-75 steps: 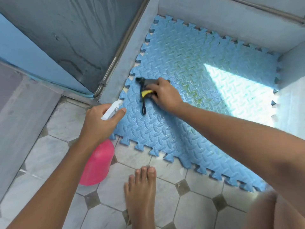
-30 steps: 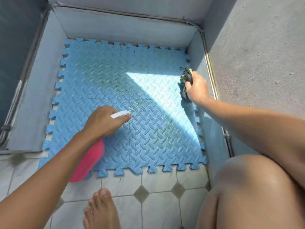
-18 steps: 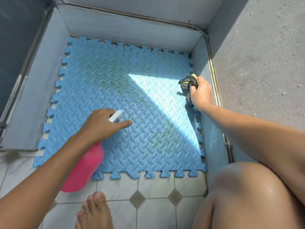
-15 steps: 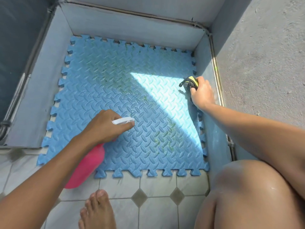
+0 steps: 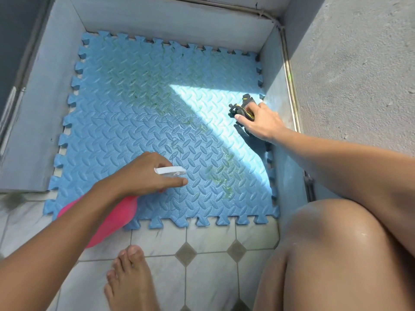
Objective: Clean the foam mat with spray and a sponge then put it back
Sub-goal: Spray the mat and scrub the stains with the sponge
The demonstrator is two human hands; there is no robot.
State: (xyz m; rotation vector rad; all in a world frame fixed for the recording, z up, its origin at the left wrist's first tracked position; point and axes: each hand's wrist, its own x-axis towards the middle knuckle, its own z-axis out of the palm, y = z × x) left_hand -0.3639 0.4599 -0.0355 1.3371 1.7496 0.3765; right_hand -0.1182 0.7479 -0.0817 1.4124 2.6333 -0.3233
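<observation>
A blue foam mat (image 5: 125, 122) with jigsaw edges lies flat in a walled floor recess, with greenish stains across its middle and right side. My left hand (image 5: 143, 173) grips a pink spray bottle (image 5: 107, 223) by its white nozzle head, index finger stretched forward, low over the mat's near half. My right hand (image 5: 260, 123) holds a dark sponge (image 5: 241, 108) with a yellow layer against the mat's right edge, in the sunlit patch.
Grey walls (image 5: 170, 21) close the recess on the left, back and right. A metal pipe (image 5: 290, 81) runs along the right wall. White tiled floor (image 5: 208, 257) lies in front, with my bare foot (image 5: 130, 279) on it and my knee (image 5: 332, 248) at right.
My right hand carried the sponge from the mat's left side to its right edge. My left hand brought the spray bottle from the left corner over the mat's near middle.
</observation>
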